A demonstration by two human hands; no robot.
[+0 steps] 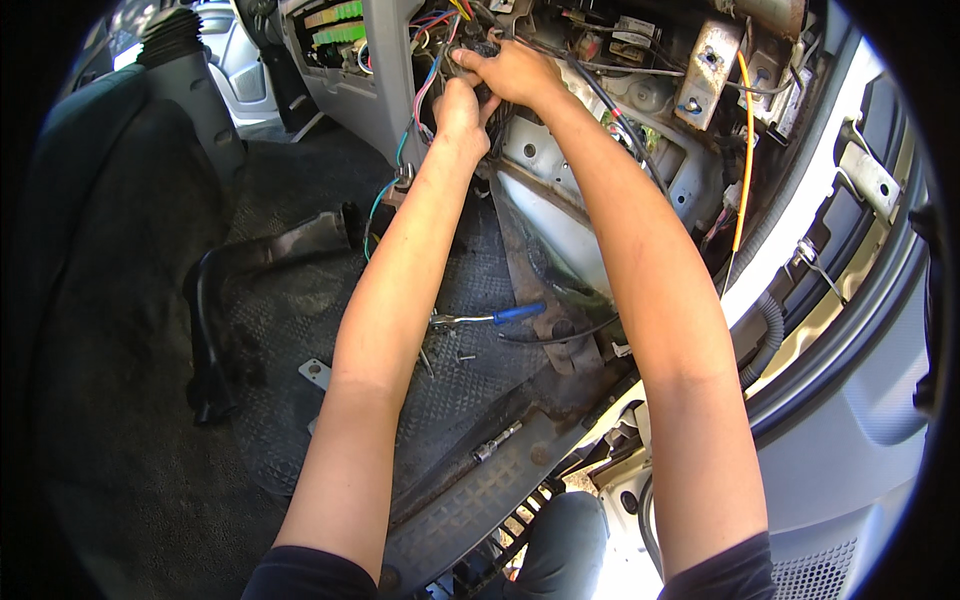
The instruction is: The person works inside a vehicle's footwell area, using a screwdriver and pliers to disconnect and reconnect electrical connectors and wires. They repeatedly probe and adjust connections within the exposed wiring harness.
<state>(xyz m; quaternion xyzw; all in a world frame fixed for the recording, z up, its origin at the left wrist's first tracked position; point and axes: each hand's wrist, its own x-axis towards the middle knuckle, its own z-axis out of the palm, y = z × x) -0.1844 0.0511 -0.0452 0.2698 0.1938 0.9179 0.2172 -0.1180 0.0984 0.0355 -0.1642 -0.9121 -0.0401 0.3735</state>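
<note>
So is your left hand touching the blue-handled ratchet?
Apart: the head view shows floor mat plainly between the left hand, up by the wiring, and the blue-handled ratchet.

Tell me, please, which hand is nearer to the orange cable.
Right: the right hand sits left of the orange cable; the left hand is farther left, lower in view.

The part I'm handling (484, 47) looks blackish — shade blurs it; my sleeves (310, 575) are dark, the tool handle (519, 312) blue, one cable (747, 150) orange, the floor mat (272, 440) grey-black, cross-hatched.

Dark vehicle floor (285, 320) (patterned in places), grey door panel (850, 485), bright daylight.
</note>
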